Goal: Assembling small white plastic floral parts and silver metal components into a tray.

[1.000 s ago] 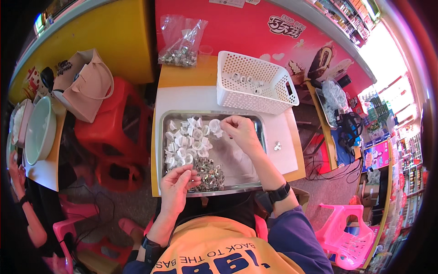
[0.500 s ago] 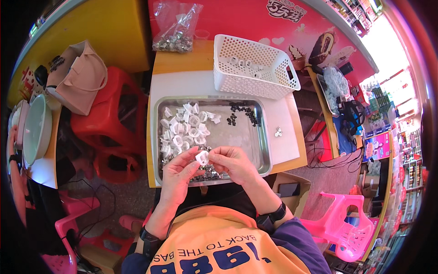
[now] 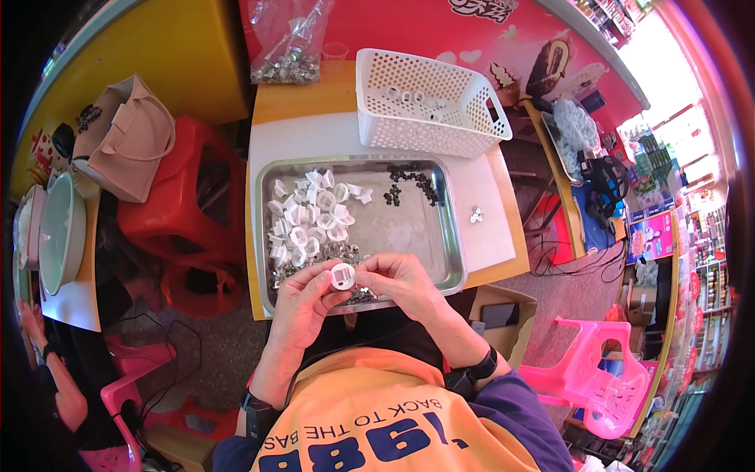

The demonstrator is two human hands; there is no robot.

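the left hand (image 3: pixel 303 302) is pinching a round white plastic fitting (image 3: pixel 343 276) above the near side of a steel tray (image 3: pixel 385 234). the right hand (image 3: pixel 403 286) is curling narrowly at the fitting's right side; whether it is gripping, i cannot tell. white plastic parts (image 3: pixel 316 214), shiny metal pieces (image 3: pixel 336 252) and small black parts (image 3: pixel 417 182) are lying in the tray, and a perforated white basket (image 3: pixel 425 140) is standing behind.

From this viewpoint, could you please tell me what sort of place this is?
Probably a shop with a work table in it: densely stocked shelves line the right side, ice-cream pictures decorate the red wall panel, and a metal tray holds white plastic parts.
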